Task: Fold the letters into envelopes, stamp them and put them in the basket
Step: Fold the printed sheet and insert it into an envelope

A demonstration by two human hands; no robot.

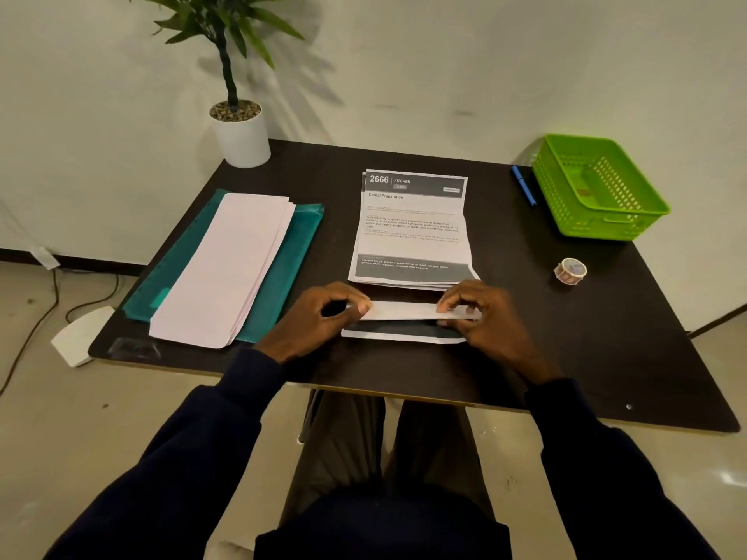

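A letter (404, 311) lies near the table's front edge, partly folded, its upper flap a narrow white strip over a dark printed part. My left hand (319, 317) pinches the strip's left end. My right hand (481, 313) pinches its right end. Just behind lies a stack of printed letters (412, 228) headed "2666 Kitchen". A pile of white envelopes (226, 268) rests on a teal folder (291, 260) at the left. A green basket (598, 187) stands at the back right, and a roll of stamp tape (570, 270) lies in front of it.
A blue pen (524, 191) lies beside the basket's left side. A potted plant (240, 131) stands at the table's back left corner. The dark table (566, 357) ends close to my body; cables run over the floor at the left.
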